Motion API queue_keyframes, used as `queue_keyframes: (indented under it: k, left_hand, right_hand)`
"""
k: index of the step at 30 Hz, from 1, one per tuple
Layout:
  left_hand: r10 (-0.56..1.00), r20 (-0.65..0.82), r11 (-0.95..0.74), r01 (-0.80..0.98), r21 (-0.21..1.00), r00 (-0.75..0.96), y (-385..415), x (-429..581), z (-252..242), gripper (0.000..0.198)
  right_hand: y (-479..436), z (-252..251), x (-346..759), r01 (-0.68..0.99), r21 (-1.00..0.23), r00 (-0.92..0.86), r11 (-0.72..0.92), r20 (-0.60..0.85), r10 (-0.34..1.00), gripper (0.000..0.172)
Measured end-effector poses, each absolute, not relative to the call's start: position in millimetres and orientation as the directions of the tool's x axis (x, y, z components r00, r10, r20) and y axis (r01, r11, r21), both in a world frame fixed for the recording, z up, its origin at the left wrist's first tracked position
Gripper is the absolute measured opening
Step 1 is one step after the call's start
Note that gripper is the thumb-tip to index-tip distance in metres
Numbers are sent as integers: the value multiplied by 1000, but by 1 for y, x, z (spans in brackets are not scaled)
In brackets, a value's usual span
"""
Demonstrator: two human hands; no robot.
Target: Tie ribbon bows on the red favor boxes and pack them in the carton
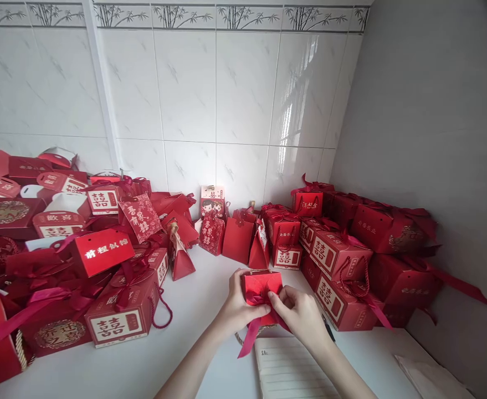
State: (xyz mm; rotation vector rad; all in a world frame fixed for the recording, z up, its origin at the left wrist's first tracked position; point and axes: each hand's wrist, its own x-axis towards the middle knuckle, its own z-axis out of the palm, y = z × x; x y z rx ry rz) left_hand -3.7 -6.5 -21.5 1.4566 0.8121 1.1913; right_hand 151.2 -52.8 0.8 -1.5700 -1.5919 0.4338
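Note:
A small red gift box [262,286] stands on the white counter [201,310] in front of me. A dark pink ribbon [250,334] hangs down from its front. My left hand [238,308] holds the box's left side, with the fingers pinched on the ribbon at the front. My right hand [299,312] is closed on the ribbon from the right, fingertips meeting the left hand's at the knot. Both forearms reach in from the bottom edge.
Piles of red gift boxes with ribbons and rope handles fill the counter's left side [118,310] and right side [343,277]. Smaller red pouches [238,237] line the tiled back wall. A lined notebook [287,368] lies near the front edge, and a pale bag [430,379] at the right.

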Motion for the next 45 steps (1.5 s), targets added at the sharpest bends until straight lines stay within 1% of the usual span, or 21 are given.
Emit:
queue_keyframes:
  k: [3, 6, 9, 10, 12, 15, 16, 18, 21, 22, 28, 30, 35, 39, 41, 45]
  left_hand:
    - [908, 200, -181, -87, 980, 367, -6, -6, -20, 72]
    - [909, 168, -148, -82, 986, 383, -6, -6, -21, 81]
    - [932, 213, -198, -80, 977, 294, -7, -4, -22, 83]
    - [936, 246, -234, -78, 969, 250, -8, -3, -23, 79]
    - [931, 328, -323, -56, 945, 162, -8, -2, -23, 65]
    - [891, 448, -449, 0, 893, 68, -7, -1, -24, 38]
    - [880, 473, -474, 13, 881, 47, -7, -1, -24, 32]
    - [875, 484, -484, 16, 875, 7, -7, -1, -24, 30]
    - [890, 455, -456, -6, 890, -25, -7, -1, -24, 38]
    - [893, 449, -449, -10, 893, -23, -6, -1, -24, 37]
    - [878, 478, -478, 59, 876, 16, -3, -1, -25, 16]
    - [880, 474, -474, 61, 878, 21, -3, 0, -23, 16]
    - [901, 434, -433, 62, 899, 4, -10, 2, -18, 22]
    - [905, 424, -419, 99, 902, -37, -14, 4, -18, 27]
    - [904, 423, -416, 113, 902, -51, -14, 4, -19, 28]
    - [908, 413, -405, 104, 908, -67, -12, 4, -19, 28]
  right_hand:
    - [-52, 1, 154, 589, -781, 86, 208, 316, 945, 34]
    - [-51, 1, 155, 472, -854, 66, 219, 282, 957, 30]
    - [-48, 0, 156, 340, -921, 43, 191, 218, 975, 31]
    - [-47, -1, 156, 308, -932, 36, 189, 210, 977, 31]
    - [-46, -2, 157, 268, -944, 29, 193, 208, 978, 32]
    - [-45, -3, 156, 266, -941, 30, 207, 223, 974, 32]
    - [-45, -3, 156, 272, -939, 34, 210, 227, 973, 32]
    - [-46, -2, 155, 277, -937, 41, 213, 233, 972, 32]
    - [-48, 0, 153, 280, -933, 54, 225, 249, 967, 33]
    - [-48, 0, 153, 277, -933, 58, 229, 254, 966, 33]
    - [-46, -2, 155, 225, -952, 76, 209, 231, 970, 37]
    - [-45, -2, 155, 200, -956, 72, 214, 232, 970, 38]
    - [-44, -4, 154, 179, -962, 80, 208, 225, 971, 44]
    - [-45, -6, 152, 191, -944, 87, 269, 289, 953, 45]
    - [-45, -7, 152, 161, -943, 104, 290, 309, 945, 45]
    - [-43, -10, 153, 71, -962, 130, 263, 270, 954, 47]
